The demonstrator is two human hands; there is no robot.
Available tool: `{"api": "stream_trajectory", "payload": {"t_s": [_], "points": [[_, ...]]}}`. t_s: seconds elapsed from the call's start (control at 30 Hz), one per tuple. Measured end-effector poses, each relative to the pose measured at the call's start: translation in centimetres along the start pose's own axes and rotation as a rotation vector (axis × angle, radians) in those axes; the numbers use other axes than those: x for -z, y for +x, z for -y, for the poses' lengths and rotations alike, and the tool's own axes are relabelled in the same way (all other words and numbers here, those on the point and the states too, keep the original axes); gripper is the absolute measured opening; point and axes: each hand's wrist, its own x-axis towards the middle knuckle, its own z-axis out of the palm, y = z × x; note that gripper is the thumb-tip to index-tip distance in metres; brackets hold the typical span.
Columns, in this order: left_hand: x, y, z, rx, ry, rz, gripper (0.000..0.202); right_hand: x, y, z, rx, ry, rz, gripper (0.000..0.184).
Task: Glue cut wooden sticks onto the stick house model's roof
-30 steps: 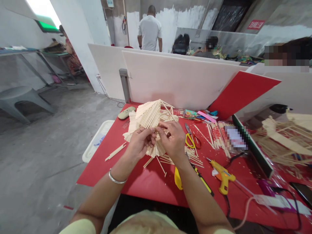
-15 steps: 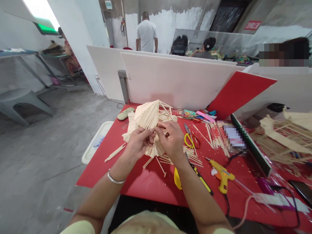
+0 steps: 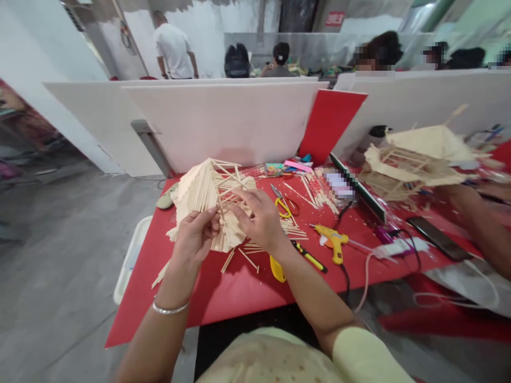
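A model house (image 3: pixel 196 187) built of pale wooden sticks stands in front of me, its left roof slope covered and its right side an open stick frame (image 3: pixel 228 178). At the lower corner of the covered slope, my left hand (image 3: pixel 195 234) pinches the model's edge between thumb and fingertips. Whether a separate stick is in that pinch is hidden. My right hand (image 3: pixel 261 218) is beside the open frame, thumb and fingers apart, the fingertips close to its sticks. Loose sticks (image 3: pixel 248 260) lie below the model on the red tabletop (image 3: pixel 223 298).
Right of my right hand are scissors (image 3: pixel 283 206), a yellow glue gun (image 3: pixel 335 242) with a cord, and a yellow-black cutter knife (image 3: pixel 311 258). A white board (image 3: pixel 223 122) stands behind. Another stick model (image 3: pixel 411 162) and a co-worker's arm (image 3: pixel 479 226) are at the right.
My view has turned right, so the table appears further left. My right hand's fingers have parted from the spot where both hands met; my left hand stays at the roof corner.
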Motion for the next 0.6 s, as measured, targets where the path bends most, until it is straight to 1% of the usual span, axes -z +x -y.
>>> {"api": "stream_trajectory", "payload": {"t_s": [0.03,0.07,0.1,0.13,0.2,0.27,0.3,0.37,0.43,0.53,0.6], "points": [[-0.1,0.0,0.0,0.004,0.003,-0.002,0.022,1.2,-1.0,-1.0,-0.052,-0.044,-0.001,0.029],[-0.1,0.0,0.0,0.008,0.007,-0.004,0.022,2.6,-2.4,-2.3,-0.142,-0.108,-0.014,0.027],[-0.1,0.0,0.0,0.011,0.012,-0.007,0.022,4.2,-4.0,-3.8,-0.257,-0.189,0.001,0.026],[-0.1,0.0,0.0,0.014,0.018,-0.010,0.022,5.9,-5.9,-5.4,-0.384,-0.297,-0.005,0.026],[-0.1,0.0,0.1,0.010,0.024,-0.017,0.021,9.1,-9.9,-8.7,-0.693,-0.579,0.039,0.030],[-0.1,0.0,0.1,-0.001,0.019,-0.015,0.021,11.8,-13.6,-11.4,-1.016,-0.825,0.163,0.043],[-0.1,0.1,0.1,-0.007,0.016,-0.010,0.021,12.9,-15.0,-12.5,-1.097,-0.848,0.195,0.049],[-0.1,0.1,0.1,-0.015,0.007,0.000,0.021,14.2,-17.0,-13.9,-1.202,-0.842,0.240,0.051],[-0.2,0.1,0.0,-0.010,-0.007,0.004,0.020,14.9,-17.9,-14.6,-1.253,-0.790,0.267,0.046],[-0.2,-0.1,-0.1,0.011,-0.039,0.010,0.019,14.9,-17.8,-14.5,-1.256,-0.707,0.259,0.033],[-0.1,-0.1,-0.1,0.019,-0.049,0.035,0.019,14.5,-17.4,-13.7,-1.231,-0.664,0.222,0.030]]}}
